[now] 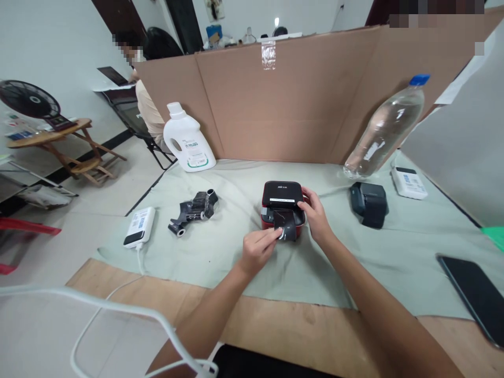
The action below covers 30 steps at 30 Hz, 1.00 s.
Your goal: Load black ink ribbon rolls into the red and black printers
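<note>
A small black and red label printer [282, 192] sits on the pale green cloth in front of me. A dark, shiny strip of film [289, 224] hangs from its front slot. The fingers of my left hand [258, 249] are closed on the strip's lower left edge. My right hand [316, 218] grips the printer's right side, thumb on the upper corner and the other fingers partly hidden behind it. Left of the printer lies a tangle of black ribbon rolls [195, 208]. To the right is a dark device or roll with a black strip [369, 203], its kind unclear.
A white jug [191, 142] and a tilted clear bottle [388, 131] stand before a cardboard screen [283, 105]. White power banks [139, 227] [408, 182] lie on both sides. A phone [474, 294] rests at front right. A white cable [118, 304] crosses the front left. Behind the screen sits a person.
</note>
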### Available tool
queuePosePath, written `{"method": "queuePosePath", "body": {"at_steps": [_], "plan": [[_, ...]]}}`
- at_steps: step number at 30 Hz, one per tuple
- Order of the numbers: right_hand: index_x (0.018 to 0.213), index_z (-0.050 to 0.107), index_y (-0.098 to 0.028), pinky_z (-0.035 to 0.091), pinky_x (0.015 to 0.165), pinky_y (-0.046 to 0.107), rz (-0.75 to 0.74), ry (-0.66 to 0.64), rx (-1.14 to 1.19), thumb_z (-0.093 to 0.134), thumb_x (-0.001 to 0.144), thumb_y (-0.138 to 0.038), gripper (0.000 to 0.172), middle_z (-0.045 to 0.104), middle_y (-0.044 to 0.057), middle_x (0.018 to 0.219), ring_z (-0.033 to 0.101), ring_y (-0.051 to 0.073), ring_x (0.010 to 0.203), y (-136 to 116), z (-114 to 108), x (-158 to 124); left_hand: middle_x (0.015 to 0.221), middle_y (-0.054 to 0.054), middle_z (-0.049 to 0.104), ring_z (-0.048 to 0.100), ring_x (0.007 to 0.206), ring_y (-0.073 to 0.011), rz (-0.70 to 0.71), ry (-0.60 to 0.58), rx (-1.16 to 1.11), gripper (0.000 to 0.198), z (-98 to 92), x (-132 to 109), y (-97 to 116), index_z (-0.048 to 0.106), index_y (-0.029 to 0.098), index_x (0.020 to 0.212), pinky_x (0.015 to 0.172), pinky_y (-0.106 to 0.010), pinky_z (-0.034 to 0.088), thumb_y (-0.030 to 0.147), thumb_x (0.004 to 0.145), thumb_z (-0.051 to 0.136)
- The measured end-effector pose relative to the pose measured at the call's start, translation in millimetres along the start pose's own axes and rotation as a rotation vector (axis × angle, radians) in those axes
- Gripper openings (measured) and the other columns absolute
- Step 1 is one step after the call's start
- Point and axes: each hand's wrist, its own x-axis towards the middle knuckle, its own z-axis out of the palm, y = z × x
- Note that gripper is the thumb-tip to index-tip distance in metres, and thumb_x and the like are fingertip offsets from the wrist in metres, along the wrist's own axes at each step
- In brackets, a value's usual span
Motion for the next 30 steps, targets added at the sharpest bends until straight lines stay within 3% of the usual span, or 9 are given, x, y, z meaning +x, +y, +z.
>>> {"method": "queuePosePath", "body": {"at_steps": [4, 8, 10, 13, 16, 18, 24, 30], "plan": [[0.137, 0.054, -0.026, 0.044, 0.116, 0.045, 0.022, 0.004, 0.008, 0.06, 0.082, -0.032, 0.056, 0.057, 0.008, 0.149, 0.056, 0.025, 0.133, 0, 1, -5, 0.093, -0.01, 0.08, 0.076, 0.083, -0.018, 0.004, -0.002, 0.018, 0.028, -0.5, -3, 3, 0.08, 0.025, 0.107, 0.074, -0.029, 0.06, 0.027, 0.098, 0.054], [0.141, 0.052, -0.026, 0.043, 0.117, 0.045, 0.063, 0.015, 0.025, 0.057, 0.084, -0.034, 0.058, 0.056, 0.008, 0.151, 0.054, 0.025, 0.136, 4, 4, -11, 0.073, -0.005, 0.073, 0.066, 0.064, -0.0149, -0.019, -0.06, -0.001, 0.021, -16.2, 5, -1, 0.079, 0.025, 0.099, 0.065, -0.028, 0.053, 0.03, 0.093, 0.06], [0.142, 0.052, -0.026, 0.043, 0.118, 0.045, 0.097, 0.025, 0.043, 0.057, 0.085, -0.035, 0.058, 0.056, 0.008, 0.15, 0.053, 0.025, 0.137, 7, 5, -12, 0.066, -0.002, 0.066, 0.058, 0.058, -0.0132, -0.175, 0.019, -0.042, 0.02, -27.4, 21, -6, 0.076, 0.023, 0.1, 0.063, -0.027, 0.05, 0.036, 0.09, 0.065], [0.143, 0.052, -0.028, 0.043, 0.117, 0.045, 0.121, 0.025, 0.077, 0.057, 0.085, -0.035, 0.058, 0.056, 0.006, 0.151, 0.053, 0.025, 0.138, 11, 6, -12, 0.068, 0.003, 0.059, 0.052, 0.056, -0.0106, -0.589, 0.101, -0.258, 0.042, -37.3, 56, -16, 0.064, 0.02, 0.12, 0.057, -0.023, 0.044, 0.045, 0.087, 0.068], [0.143, 0.053, -0.029, 0.048, 0.112, 0.044, 0.127, 0.021, 0.111, 0.058, 0.084, -0.035, 0.059, 0.057, 0.006, 0.148, 0.055, 0.025, 0.134, 15, 5, -11, 0.066, 0.006, 0.053, 0.044, 0.048, -0.0081, -0.961, -0.138, -0.527, 0.051, -33.5, 85, -24, 0.056, 0.021, 0.128, 0.046, -0.019, 0.031, 0.046, 0.085, 0.067], [0.141, 0.053, -0.029, 0.051, 0.108, 0.043, 0.137, 0.013, 0.121, 0.06, 0.084, -0.035, 0.058, 0.058, 0.006, 0.147, 0.057, 0.025, 0.131, 18, 4, -11, 0.063, 0.008, 0.048, 0.041, 0.045, -0.0076, -1.068, -0.215, -0.616, 0.046, -26.8, 93, -25, 0.056, 0.023, 0.125, 0.043, -0.018, 0.026, 0.042, 0.084, 0.066], [0.136, 0.057, -0.028, 0.05, 0.104, 0.04, 0.14, 0.037, 0.168, 0.062, 0.081, -0.033, 0.056, 0.062, 0.006, 0.141, 0.058, 0.024, 0.127, 20, 6, -10, 0.068, 0.007, 0.05, 0.041, 0.047, -0.0072, -1.029, -0.14, -0.565, 0.039, -20.0, 93, -14, 0.057, 0.024, 0.123, 0.043, -0.018, 0.029, 0.031, 0.085, 0.064], [0.139, 0.053, -0.028, 0.05, 0.106, 0.042, 0.122, 0.048, 0.17, 0.059, 0.084, -0.041, 0.056, 0.058, 0.007, 0.147, 0.057, 0.024, 0.131, 25, 9, -10, 0.065, 0.006, 0.047, 0.041, 0.047, -0.0081, -1.029, -0.132, -0.588, 0.036, -21.8, 91, -15, 0.058, 0.023, 0.123, 0.044, -0.019, 0.028, 0.033, 0.089, 0.061]]}}
